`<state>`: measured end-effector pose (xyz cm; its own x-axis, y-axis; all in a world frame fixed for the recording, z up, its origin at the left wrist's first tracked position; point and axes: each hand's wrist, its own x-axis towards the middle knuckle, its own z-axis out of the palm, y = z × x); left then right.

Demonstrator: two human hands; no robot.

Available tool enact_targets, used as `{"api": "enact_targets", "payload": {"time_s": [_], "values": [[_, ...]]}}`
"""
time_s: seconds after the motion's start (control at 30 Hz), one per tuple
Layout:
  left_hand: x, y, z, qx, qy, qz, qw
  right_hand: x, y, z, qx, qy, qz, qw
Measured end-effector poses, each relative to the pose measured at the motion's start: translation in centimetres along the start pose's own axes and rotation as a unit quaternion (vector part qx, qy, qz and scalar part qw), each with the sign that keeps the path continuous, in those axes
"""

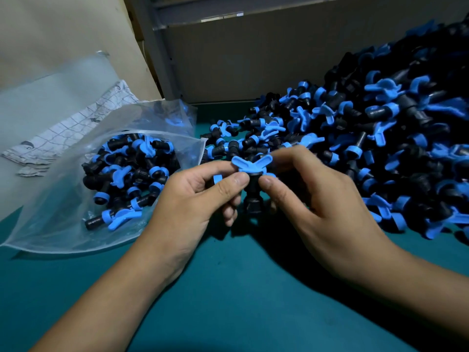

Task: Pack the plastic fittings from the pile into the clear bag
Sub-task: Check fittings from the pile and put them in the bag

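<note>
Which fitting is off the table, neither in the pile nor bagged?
The fitting with its blue wing handle up, pinched between left hand and right hand.

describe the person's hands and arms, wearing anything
Both the left hand and the right hand are bare: no gloves, rings, watch or wristbands show. Both forearms are uncovered right to the bottom edge of the picture, so no sleeve is in view. The fingernails are short and plain.

Both the left hand and the right hand pinch one black-and-blue fitting above the green table, between the part-filled clear bag and the pile.
</note>
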<state>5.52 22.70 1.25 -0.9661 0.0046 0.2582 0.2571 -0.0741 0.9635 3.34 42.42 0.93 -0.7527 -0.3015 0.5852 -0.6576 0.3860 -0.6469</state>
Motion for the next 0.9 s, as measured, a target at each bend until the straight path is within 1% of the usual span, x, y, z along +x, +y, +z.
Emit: {"api": "enact_targets", "payload": {"time_s": [0.07,0.17,0.3,0.37,0.43,0.47,0.53,0.6,0.7,0.8,0.9], "values": [[0.0,0.3,0.1,-0.02,0.035,0.004,0.999,0.0,0.1,-0.1,0.004,0.017,0.0,1.0],[0.2,0.5,-0.1,-0.014,0.072,0.023,0.997,0.3,0.4,-0.1,0.079,0.042,0.057,0.994],[0.1,0.7,-0.2,-0.034,0.076,-0.009,0.997,0.3,0.4,0.0,0.097,0.026,0.049,0.994],[0.1,0.7,-0.4,-0.024,0.069,-0.023,0.997,0.2,0.7,0.1,0.101,0.016,0.038,0.994],[0.2,0.7,-0.7,0.004,0.06,-0.009,0.998,0.2,1.0,0.1,0.119,0.003,0.023,0.993],[0.3,0.7,-0.9,0.018,0.058,0.004,0.998,0.3,1.1,0.0,0.111,0.004,0.005,0.994],[0.4,0.7,-1.1,0.039,0.059,0.028,0.997,0.4,1.2,0.0,0.066,0.015,-0.036,0.997],[0.4,0.8,-1.2,0.044,0.061,0.043,0.996,0.4,1.1,0.0,0.038,0.032,-0.053,0.997],[0.3,1.0,-1.0,0.045,0.06,0.044,0.996,0.4,1.3,-0.1,0.056,0.043,-0.027,0.997],[0.2,1.3,-0.9,0.033,0.056,0.016,0.998,0.1,0.9,-0.2,0.11,0.032,0.007,0.993],[0.0,1.4,-0.9,0.039,0.066,-0.002,0.997,0.0,0.5,-0.1,0.113,0.037,0.023,0.993]]}}
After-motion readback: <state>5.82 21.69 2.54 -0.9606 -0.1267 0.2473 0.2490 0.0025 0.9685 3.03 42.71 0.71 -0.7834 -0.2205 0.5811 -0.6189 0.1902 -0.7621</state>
